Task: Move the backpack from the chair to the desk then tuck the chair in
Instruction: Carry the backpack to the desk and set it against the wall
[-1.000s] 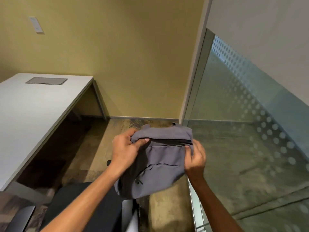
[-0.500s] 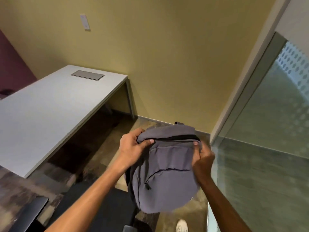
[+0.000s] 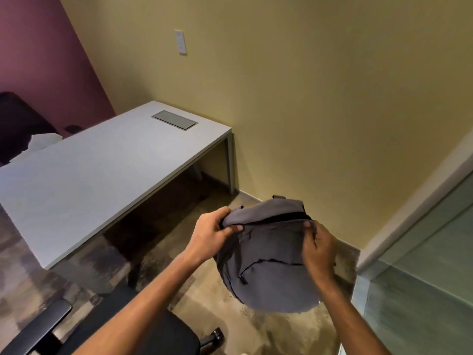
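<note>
Backpack [image 3: 268,254] — grey, soft, zip pocket facing the camera — hangs in the air, clear of the chair [image 3: 143,326] and short of the desk [image 3: 102,170]. It sits over bare floor [image 3: 212,301], to the right of the desk's near corner and in front of the yellow wall [image 3: 320,98].

Left hand [image 3: 210,234] pinches the bag's top left edge, thumb over the fabric, fingers curled behind. Right hand [image 3: 318,248] clamps the top right edge beside the dark zip line, fingers folded into the cloth. Both grips closed on fabric; the bag droops rounded below them.

Against half a second ago: the view has swung left. The desk now fills far more of the left side, its grey cable hatch [image 3: 174,120] nearer centre, and a maroon wall [image 3: 38,47] with a dark chair back [image 3: 18,124] has come into sight. The glass partition [image 3: 422,290] has slid to the right edge. The wall switch [image 3: 180,42] has shifted rightward in view. Hands keep the same holds at the same top corners; the bag shows fuller, bottom well above the seat. The chair's armrest [image 3: 38,326] stays at lower left, with a caster [image 3: 215,335] now showing beside the seat.
</note>
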